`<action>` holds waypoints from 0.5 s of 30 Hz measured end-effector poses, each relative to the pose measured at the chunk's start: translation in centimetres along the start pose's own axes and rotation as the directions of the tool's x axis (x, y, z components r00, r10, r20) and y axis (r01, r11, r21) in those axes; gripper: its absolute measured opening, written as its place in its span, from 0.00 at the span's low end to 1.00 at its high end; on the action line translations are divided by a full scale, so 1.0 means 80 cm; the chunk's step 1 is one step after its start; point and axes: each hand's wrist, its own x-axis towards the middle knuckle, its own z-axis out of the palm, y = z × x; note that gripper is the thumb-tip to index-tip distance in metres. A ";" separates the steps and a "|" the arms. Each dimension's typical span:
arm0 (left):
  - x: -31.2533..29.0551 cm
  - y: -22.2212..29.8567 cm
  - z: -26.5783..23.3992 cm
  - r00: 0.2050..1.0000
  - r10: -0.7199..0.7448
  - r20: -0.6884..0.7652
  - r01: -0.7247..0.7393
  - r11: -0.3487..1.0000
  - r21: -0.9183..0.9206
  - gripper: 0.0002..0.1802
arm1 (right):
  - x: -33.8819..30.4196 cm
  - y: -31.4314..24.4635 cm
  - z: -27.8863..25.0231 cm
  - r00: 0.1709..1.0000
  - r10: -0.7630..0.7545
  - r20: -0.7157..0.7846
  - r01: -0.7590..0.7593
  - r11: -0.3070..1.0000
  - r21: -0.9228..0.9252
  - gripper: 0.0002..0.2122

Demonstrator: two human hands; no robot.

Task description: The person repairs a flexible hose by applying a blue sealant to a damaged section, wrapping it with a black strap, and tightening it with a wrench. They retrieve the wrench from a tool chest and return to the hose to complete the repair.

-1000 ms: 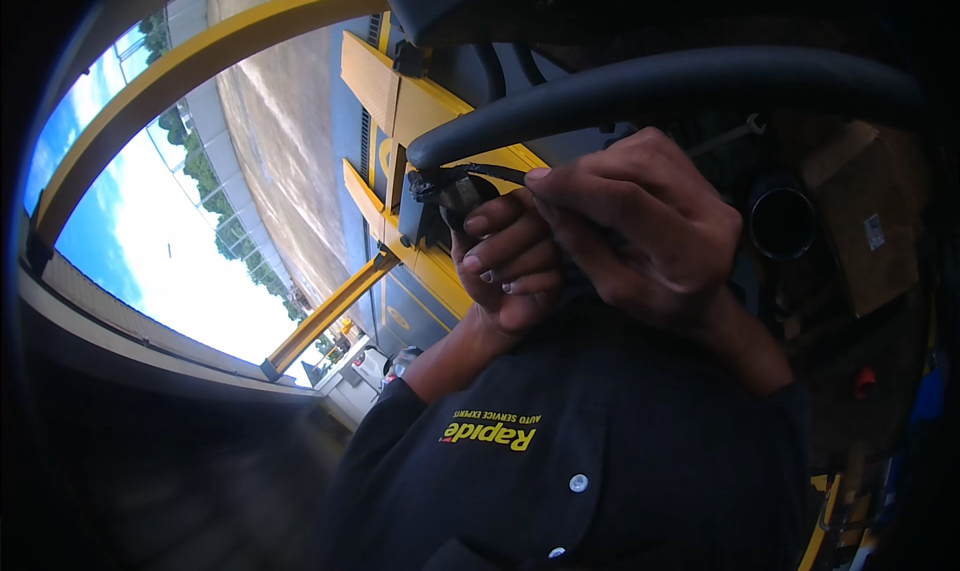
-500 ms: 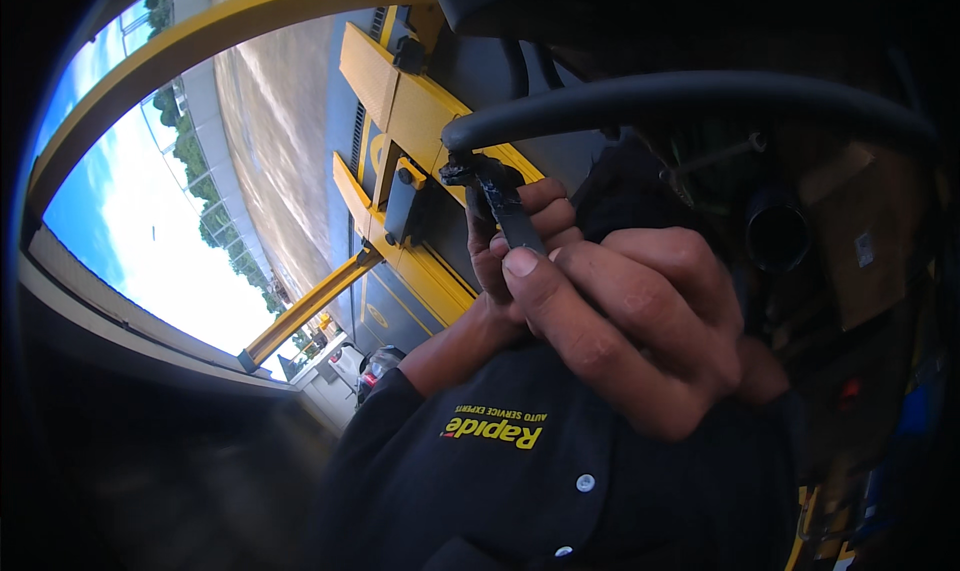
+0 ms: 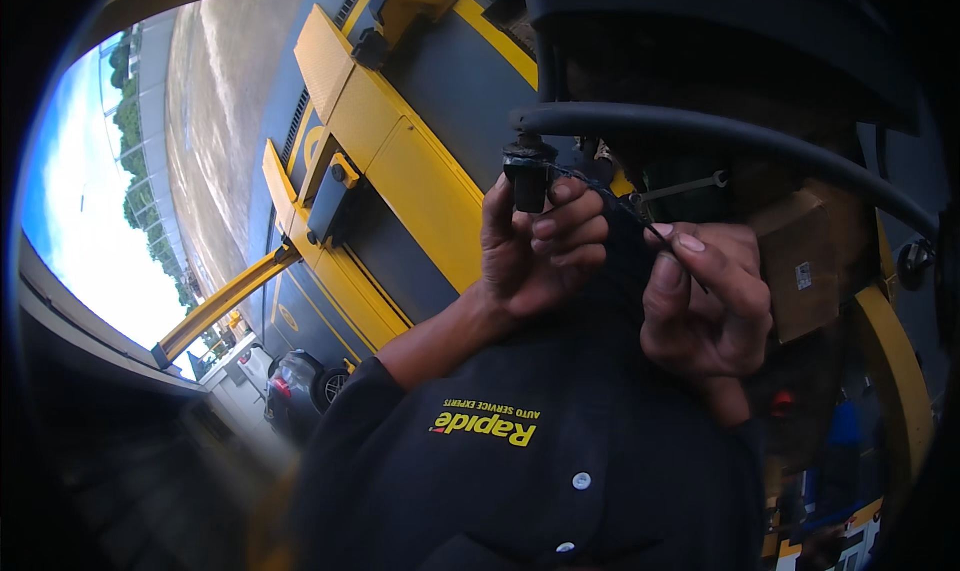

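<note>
My left hand (image 3: 540, 246) is closed around a small black block-shaped part (image 3: 528, 186), thumb on one side and fingers on the other. This part sits directly under the end of a dark curved bar (image 3: 700, 123); whether they are joined cannot be seen. To the right, my right hand (image 3: 710, 296) pinches a thin dark strand (image 3: 655, 233) between thumb and fingertips. The strand runs from beside the block to my right fingers, and its tail shows below them.
An open-ended wrench (image 3: 690, 185) lies behind the right hand, near a cardboard box (image 3: 800, 271). Yellow lift ramps (image 3: 370, 161) stand on the left, with a yellow post (image 3: 895, 381) at right. A dark car (image 3: 300, 386) is parked at the lower left.
My hands have moved apart, the right one going right and down with the thin strand. The black part now shows upright under the bar's end; the view has shifted.
</note>
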 end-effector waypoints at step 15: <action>-0.026 -0.004 0.039 0.523 0.795 0.307 -0.193 -0.241 0.951 0.21 | -0.005 -0.022 -0.010 0.994 -0.095 0.055 0.107 0.956 -0.272 0.14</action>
